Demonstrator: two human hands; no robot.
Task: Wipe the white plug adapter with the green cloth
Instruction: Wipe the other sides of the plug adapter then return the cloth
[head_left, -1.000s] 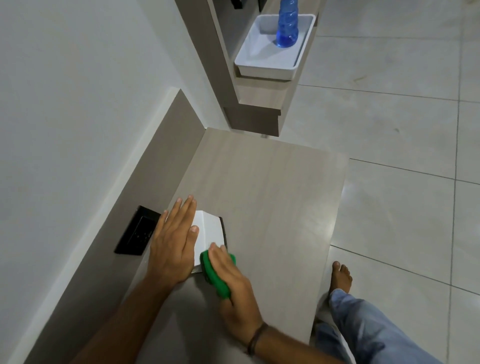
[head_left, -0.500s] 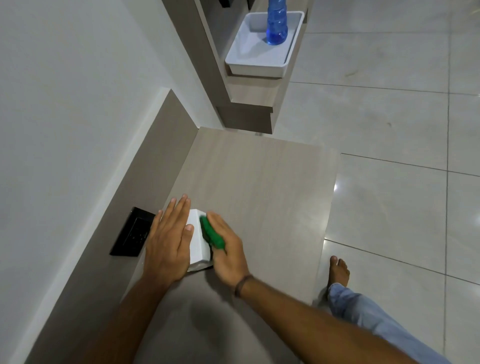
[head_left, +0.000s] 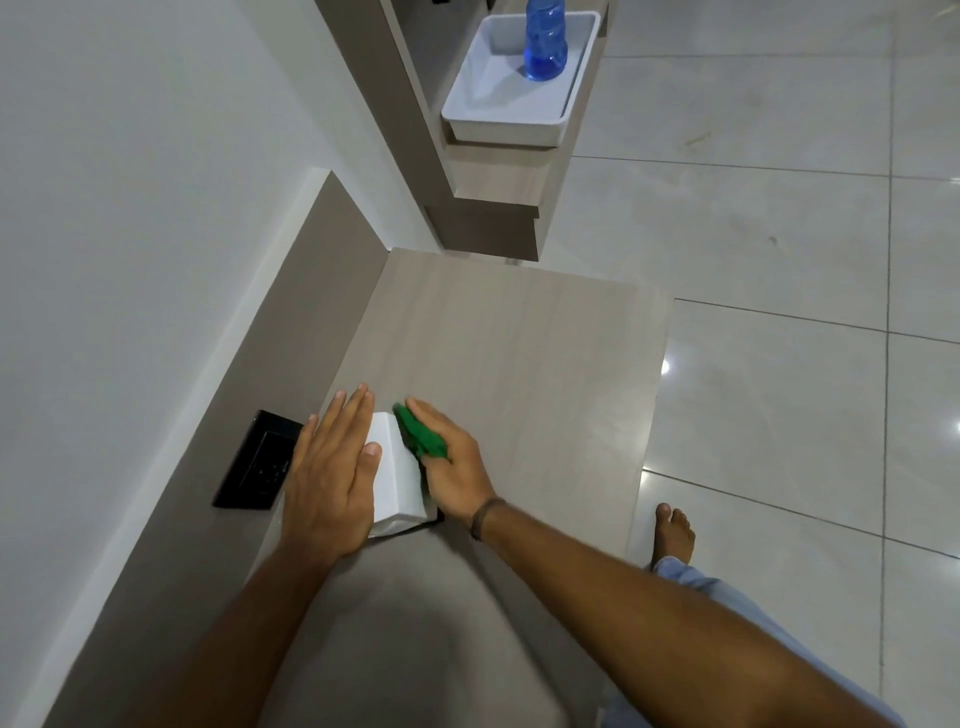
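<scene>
The white plug adapter (head_left: 396, 478) is a boxy block resting on the wooden table (head_left: 509, 364) near its left edge. My left hand (head_left: 332, 467) lies flat over the adapter's top and left side, fingers together, holding it still. My right hand (head_left: 452, 462) grips the folded green cloth (head_left: 421, 439) and presses it against the adapter's right side. Most of the cloth is hidden under my fingers.
A black wall socket (head_left: 258, 462) sits in the brown panel just left of the adapter. Farther back, a white tray (head_left: 509, 109) with a blue bottle (head_left: 545, 41) rests on a shelf unit. A bare foot (head_left: 674, 535) stands on the tiled floor at the right.
My right hand with the green cloth moved from the adapter's near end up along its right side, away from me. My left hand stayed on the adapter.
</scene>
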